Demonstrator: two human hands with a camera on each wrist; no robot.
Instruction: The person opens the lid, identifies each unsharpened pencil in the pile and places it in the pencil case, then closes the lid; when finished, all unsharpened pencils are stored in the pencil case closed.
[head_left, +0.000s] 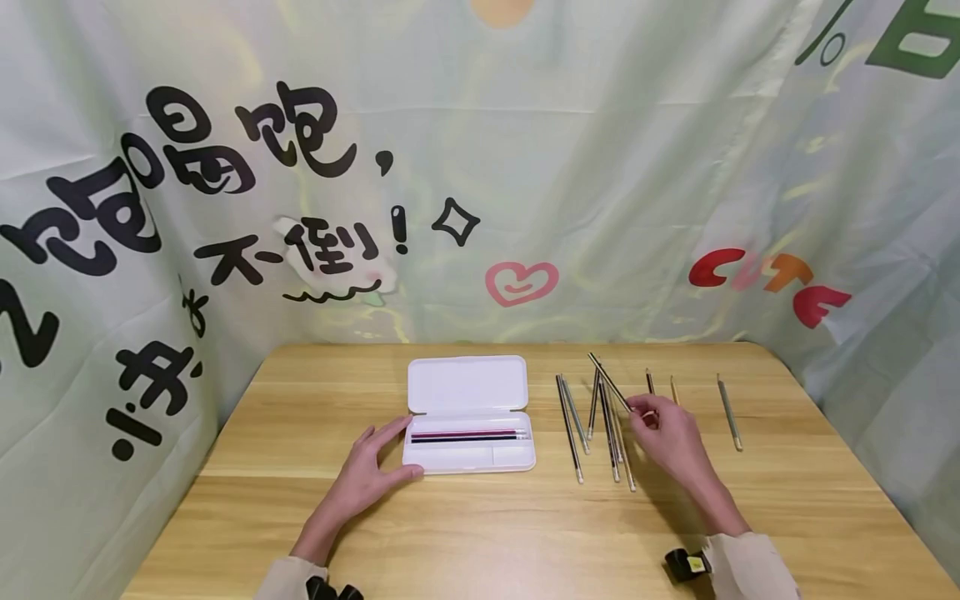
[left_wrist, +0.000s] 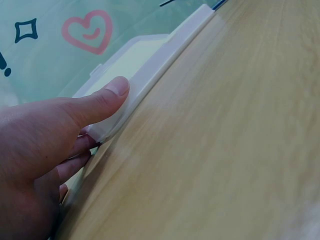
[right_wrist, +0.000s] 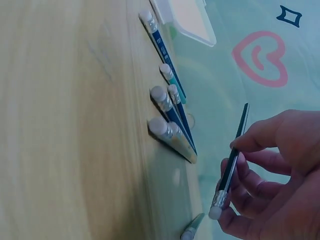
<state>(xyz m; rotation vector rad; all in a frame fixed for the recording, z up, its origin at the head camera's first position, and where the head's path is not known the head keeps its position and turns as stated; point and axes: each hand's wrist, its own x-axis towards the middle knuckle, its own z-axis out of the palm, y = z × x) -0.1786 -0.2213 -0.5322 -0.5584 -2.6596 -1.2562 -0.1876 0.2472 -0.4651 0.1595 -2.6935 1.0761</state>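
Note:
An open white pencil case [head_left: 450, 457] lies on the wooden table, its lid [head_left: 467, 383] folded back. Inside rest a dark pencil [head_left: 461, 439] and a reddish pencil [head_left: 461, 432]. My left hand [head_left: 369, 468] holds the case's left end, with the thumb [left_wrist: 107, 102] on the front corner and the fingers along the side. To the right of the case, my right hand [head_left: 671, 435] pinches a dark pencil [right_wrist: 231, 167] between thumb and fingers. That pencil is raised and tilted, its white eraser end toward the palm side. Part of it is hidden by the hand in the head view.
Several loose pencils [head_left: 570, 429] lie between the case and my right hand, some overlapping. Another pencil [head_left: 729, 412] lies apart at the far right, and others show partly behind the hand. A printed curtain [head_left: 600, 208] hangs behind the table [head_left: 480, 533].

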